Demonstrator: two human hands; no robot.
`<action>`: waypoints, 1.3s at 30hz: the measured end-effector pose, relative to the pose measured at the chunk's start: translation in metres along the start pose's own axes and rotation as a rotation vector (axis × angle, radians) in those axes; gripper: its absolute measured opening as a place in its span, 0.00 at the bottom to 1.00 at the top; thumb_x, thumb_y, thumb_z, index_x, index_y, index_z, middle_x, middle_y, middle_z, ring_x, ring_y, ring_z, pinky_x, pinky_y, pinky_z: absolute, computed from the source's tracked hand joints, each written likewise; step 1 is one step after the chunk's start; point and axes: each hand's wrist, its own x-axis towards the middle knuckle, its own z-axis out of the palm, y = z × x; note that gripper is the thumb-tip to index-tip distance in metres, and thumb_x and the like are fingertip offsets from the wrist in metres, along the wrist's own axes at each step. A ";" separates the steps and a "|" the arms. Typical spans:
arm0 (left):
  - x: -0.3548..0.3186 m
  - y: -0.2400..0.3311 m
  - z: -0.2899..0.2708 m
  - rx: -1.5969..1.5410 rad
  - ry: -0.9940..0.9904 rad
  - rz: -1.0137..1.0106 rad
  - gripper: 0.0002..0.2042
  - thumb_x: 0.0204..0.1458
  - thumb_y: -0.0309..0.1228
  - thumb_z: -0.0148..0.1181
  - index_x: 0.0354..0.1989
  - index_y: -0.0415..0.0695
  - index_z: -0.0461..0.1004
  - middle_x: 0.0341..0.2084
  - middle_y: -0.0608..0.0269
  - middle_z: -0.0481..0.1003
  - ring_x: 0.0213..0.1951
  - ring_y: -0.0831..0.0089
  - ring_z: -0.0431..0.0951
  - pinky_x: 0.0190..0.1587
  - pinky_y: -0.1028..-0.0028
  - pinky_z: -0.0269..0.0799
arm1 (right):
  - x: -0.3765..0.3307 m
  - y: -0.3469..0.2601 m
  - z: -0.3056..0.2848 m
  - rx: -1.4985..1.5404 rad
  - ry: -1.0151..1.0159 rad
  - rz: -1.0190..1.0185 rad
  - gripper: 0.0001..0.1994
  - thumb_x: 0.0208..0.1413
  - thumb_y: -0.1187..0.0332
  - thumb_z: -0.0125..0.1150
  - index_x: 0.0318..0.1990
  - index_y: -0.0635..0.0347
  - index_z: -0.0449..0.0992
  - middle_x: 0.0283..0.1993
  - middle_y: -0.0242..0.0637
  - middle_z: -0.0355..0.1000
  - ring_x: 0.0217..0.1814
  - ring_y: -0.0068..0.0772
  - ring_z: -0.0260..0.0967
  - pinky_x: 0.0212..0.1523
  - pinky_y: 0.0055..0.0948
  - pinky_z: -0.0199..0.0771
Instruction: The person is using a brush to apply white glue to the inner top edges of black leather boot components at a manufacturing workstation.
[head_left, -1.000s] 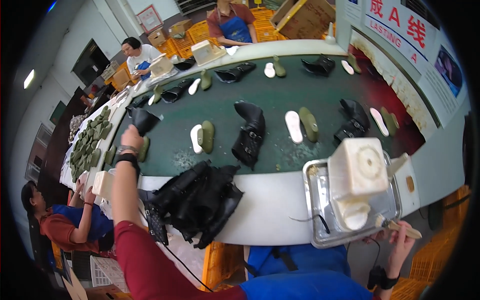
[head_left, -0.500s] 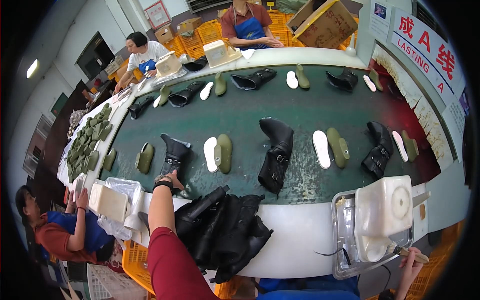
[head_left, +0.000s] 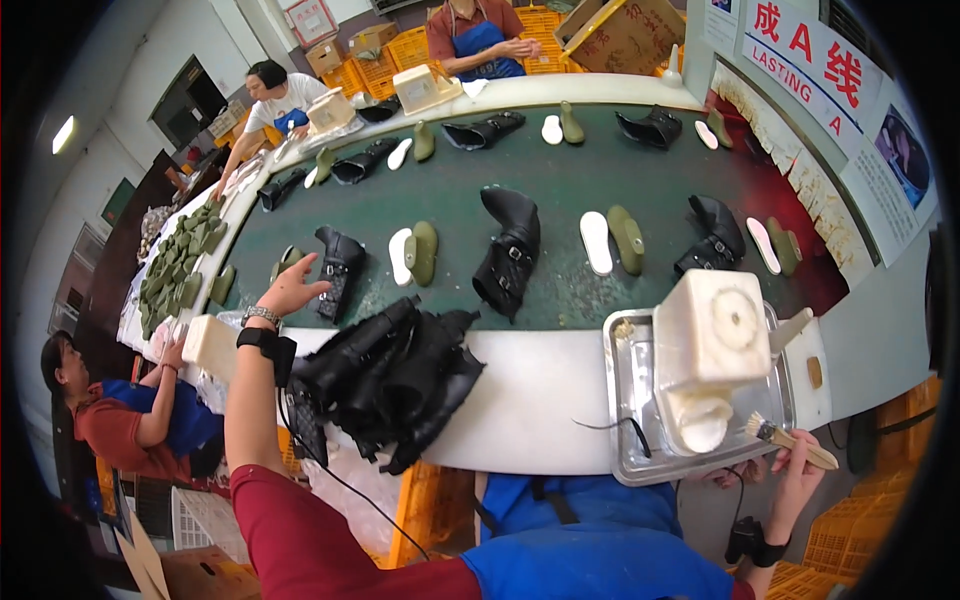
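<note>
My left hand [head_left: 290, 292] is raised over the belt's near edge with its fingers apart and nothing in them. Just beyond it, a green shoe last [head_left: 287, 262] is partly hidden by the fingers, and a black buckled boot [head_left: 340, 268] lies right beside them on the belt. My right hand [head_left: 797, 462] grips the wooden handle of a brush [head_left: 762, 428], its bristles pointing left near the corner of a metal tray [head_left: 625, 440]. A cream plastic container [head_left: 712, 325] with a wide mouth lies in that tray. A heap of black boot uppers [head_left: 400, 370] rests on the white ledge by my left forearm.
Across the green belt [head_left: 400, 200] lie black boots, white insoles [head_left: 596, 243] and green lasts in rows. A pile of green lasts [head_left: 180, 265] covers the table at left. Co-workers stand at left and far side. Yellow crates [head_left: 860, 525] stand low right.
My left hand has come off the boot and lifted leftward, its fingers now spread. The boot stays on the belt. My right hand still holds the brush; the whole view has shifted.
</note>
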 end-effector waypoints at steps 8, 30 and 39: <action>-0.055 0.038 0.076 0.348 -0.218 0.025 0.36 0.37 0.48 0.59 0.53 0.38 0.60 0.45 0.40 0.67 0.48 0.53 0.68 0.50 0.67 0.64 | 0.002 0.015 -0.015 0.163 -0.080 0.051 0.09 0.58 0.68 0.45 0.40 0.64 0.68 0.22 0.28 0.62 0.21 0.13 0.56 0.23 0.11 0.55; -0.167 0.143 0.075 -1.942 -0.072 0.271 0.11 0.53 0.28 0.46 0.43 0.38 0.67 0.40 0.56 0.72 0.41 0.66 0.73 0.47 0.65 0.68 | 0.012 0.000 0.025 0.190 -0.390 -0.172 0.09 0.54 0.73 0.44 0.23 0.63 0.65 0.33 0.36 0.63 0.31 0.25 0.59 0.33 0.20 0.60; -0.191 0.274 0.216 -2.586 -0.595 -0.106 0.14 0.49 0.20 0.46 0.46 0.33 0.63 0.47 0.50 0.66 0.51 0.59 0.64 0.60 0.56 0.53 | -0.013 -0.020 0.109 0.126 -0.701 -0.154 0.13 0.55 0.72 0.46 0.47 0.64 0.67 0.43 0.40 0.64 0.37 0.28 0.63 0.38 0.23 0.64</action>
